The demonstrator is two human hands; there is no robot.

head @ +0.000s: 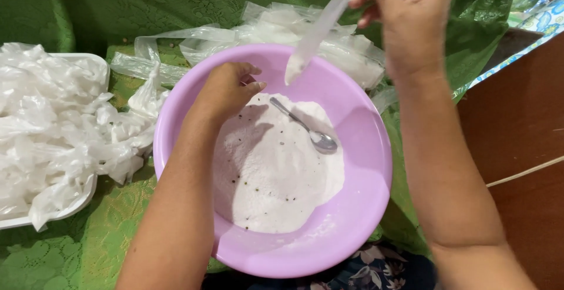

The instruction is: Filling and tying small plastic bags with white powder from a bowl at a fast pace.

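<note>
While the left hand curls loosely, grip empty, over white powder in a lilac bowl, the raised right hand pinches a thin plastic bag dangling above the bowl.

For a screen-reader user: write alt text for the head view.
A person's right hand holds a narrow clear plastic bag with white powder at its tip over a round lilac plastic bowl of white powder, while the left hand touches a metal spoon lying in it. Crumpled clear bags fill a white tray at left.
</note>
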